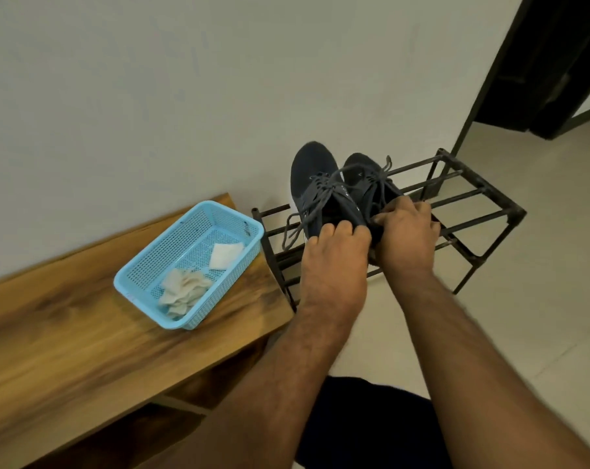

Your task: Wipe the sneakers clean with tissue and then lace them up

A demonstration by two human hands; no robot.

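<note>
Two dark sneakers (334, 187) side by side, toes to the wall, over the top bars of a black rack (473, 211), laces (307, 211) loosely trailing. Left hand (334, 255) gripping the left heel, right hand (405, 235) curled round the right heel. Blue basket (144, 265) on wooden bench (66, 350) nearby, holding crumpled tissue (182, 292) and a folded square (224, 253).

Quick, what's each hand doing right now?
Left hand: grips the heel of the left dark navy mesh sneaker.
Right hand: grips the heel of the right dark navy mesh sneaker.
</note>
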